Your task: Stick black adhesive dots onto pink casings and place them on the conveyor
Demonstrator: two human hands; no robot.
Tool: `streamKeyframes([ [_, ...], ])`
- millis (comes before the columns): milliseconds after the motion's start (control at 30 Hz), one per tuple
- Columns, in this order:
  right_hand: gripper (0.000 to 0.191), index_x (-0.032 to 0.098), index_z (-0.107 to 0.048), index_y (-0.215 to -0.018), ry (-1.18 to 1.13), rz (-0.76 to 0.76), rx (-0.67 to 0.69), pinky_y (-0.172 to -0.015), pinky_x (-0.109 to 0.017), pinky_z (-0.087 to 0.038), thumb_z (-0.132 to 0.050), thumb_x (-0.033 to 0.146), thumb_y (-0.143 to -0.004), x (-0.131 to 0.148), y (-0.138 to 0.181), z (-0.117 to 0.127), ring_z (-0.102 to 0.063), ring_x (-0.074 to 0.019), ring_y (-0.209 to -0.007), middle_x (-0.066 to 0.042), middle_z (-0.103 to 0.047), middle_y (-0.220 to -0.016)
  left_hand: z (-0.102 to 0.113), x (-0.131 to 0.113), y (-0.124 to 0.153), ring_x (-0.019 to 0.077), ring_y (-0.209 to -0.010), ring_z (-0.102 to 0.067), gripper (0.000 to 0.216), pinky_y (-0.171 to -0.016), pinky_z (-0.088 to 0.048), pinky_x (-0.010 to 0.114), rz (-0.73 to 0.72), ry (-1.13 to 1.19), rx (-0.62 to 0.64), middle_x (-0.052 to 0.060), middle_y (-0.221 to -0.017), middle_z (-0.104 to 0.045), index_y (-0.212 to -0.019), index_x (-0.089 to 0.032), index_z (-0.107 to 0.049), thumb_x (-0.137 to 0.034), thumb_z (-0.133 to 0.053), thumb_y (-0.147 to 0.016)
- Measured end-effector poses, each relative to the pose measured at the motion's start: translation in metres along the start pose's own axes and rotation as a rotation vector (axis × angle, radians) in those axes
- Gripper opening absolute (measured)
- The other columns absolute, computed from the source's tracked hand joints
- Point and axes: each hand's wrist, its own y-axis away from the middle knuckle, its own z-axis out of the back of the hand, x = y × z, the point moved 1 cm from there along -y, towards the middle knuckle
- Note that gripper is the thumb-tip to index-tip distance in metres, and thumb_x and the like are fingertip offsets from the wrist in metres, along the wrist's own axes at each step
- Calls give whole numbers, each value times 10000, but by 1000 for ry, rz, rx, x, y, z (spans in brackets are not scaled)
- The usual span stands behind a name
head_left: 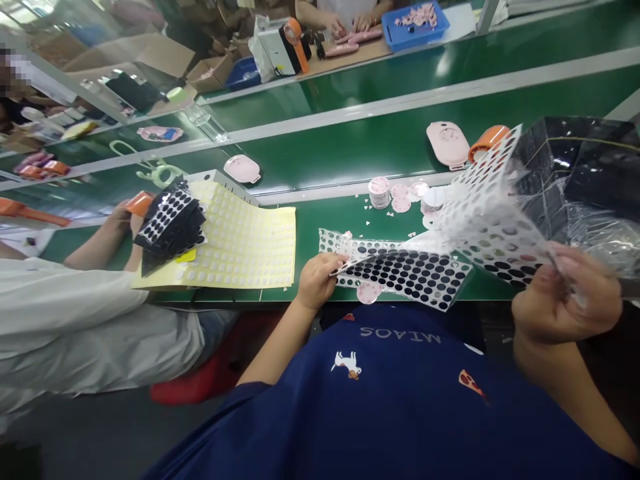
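Note:
My left hand (317,280) pinches the near edge of a white sheet of black round stickers (405,273) lying on the green belt. My right hand (565,293) grips a second, perforated dot sheet (493,213), which rises in a curl towards the upper right. Under the first sheet's edge lies a pink disc (369,292). Beyond it stand a short stack of pink discs (379,192) and loose pink discs (401,203). Small paper scraps dot the belt.
A co-worker's white sleeve (75,313) and hand (117,230) reach in at left, by a yellow sheet of white pads (240,233) and black sheets (170,223). A black plastic bag (575,167) sits at right. A pink case (447,143) lies on the farther belt (330,157).

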Motion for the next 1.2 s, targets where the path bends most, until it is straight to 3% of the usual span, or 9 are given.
streamKeyframes([
  [133, 345, 255, -649, -1208, -88, -24, 361, -851, -381, -618, -609, 121, -892, 9, -4, -16, -755, -227, -986, -80, -759, -1136, -1, -6, 0, 183, -995, -743, 226, -863, -602, 381, -70, 18, -157, 69, -1047, -794, -1146, -269, -557, -137, -508, -968],
  [233, 302, 239, -664, -1208, -27, -207, 554, -931, -402, -596, -535, 194, -938, 6, 1, -28, -736, -240, -1048, -88, -762, -1135, -2, -9, -10, 171, -953, -739, 253, -834, -606, 365, -41, 103, -278, 63, -1021, -787, -1157, -261, -558, -108, -500, -964],
  [400, 534, 172, -533, -1416, 138, -518, 606, -942, -472, -587, -579, 328, -908, -9, 18, -39, -690, -306, -1128, -171, -683, -1282, 1, -6, -41, 178, -935, -741, 231, -806, -600, 361, 23, 157, -345, 56, -1002, -778, -1126, -261, -570, -112, -473, -979],
  [533, 625, 157, -410, -1517, 206, -367, 648, -1083, -569, -491, -566, 291, -926, -4, 27, -36, -546, -356, -1350, -227, -555, -1436, 4, -2, -65, 186, -923, -740, 165, -788, -598, 367, 2, 180, -367, 52, -989, -777, -1089, -266, -564, -164, -479, -992],
  [667, 525, 199, -504, -1438, 229, -284, 590, -1119, -636, -414, -601, 338, -941, 16, 14, -30, -414, -398, -1454, -233, -437, -1536, 4, -6, -81, 193, -902, -745, 158, -786, -598, 393, -81, 117, -320, 63, -970, -778, -1091, -273, -545, -192, -441, -1003],
  [733, 456, 229, -567, -1367, 32, -324, 618, -1093, -575, -457, -589, 417, -952, 31, 2, -33, -523, -354, -1360, -192, -553, -1436, 1, -13, -88, 190, -899, -743, 174, -801, -589, 394, -150, 115, -304, 62, -978, -783, -1110, -278, -541, -188, -448, -994],
  [867, 463, 227, -684, -1099, -570, -548, 998, -857, -388, -561, -428, 597, -994, 61, -21, -55, -685, -243, -945, -99, -727, -1020, -3, -30, -99, 184, -910, -739, 165, -868, -571, 385, -332, 101, -249, 61, -988, -794, -1146, -263, -552, -251, -463, -1008],
  [1000, 621, 218, -532, -639, -756, -734, 1145, -638, -312, -456, -392, 739, -947, 73, -28, -81, -504, -169, -637, -11, -536, -636, 1, -37, -99, 174, -902, -739, 185, -917, -562, 377, -409, -15, -197, 37, -964, -801, -1130, -269, -573, -263, -422, -1023],
  [1200, 629, 209, -600, -668, -1010, -1014, 1206, -604, -294, -416, -578, 826, -788, 68, -17, -97, -451, -153, -632, 13, -499, -614, 17, -36, -89, 145, -923, -742, 226, -937, -572, 352, -486, -40, -141, -14, -975, -807, -1112, -312, -603, -211, -425, -1016],
])
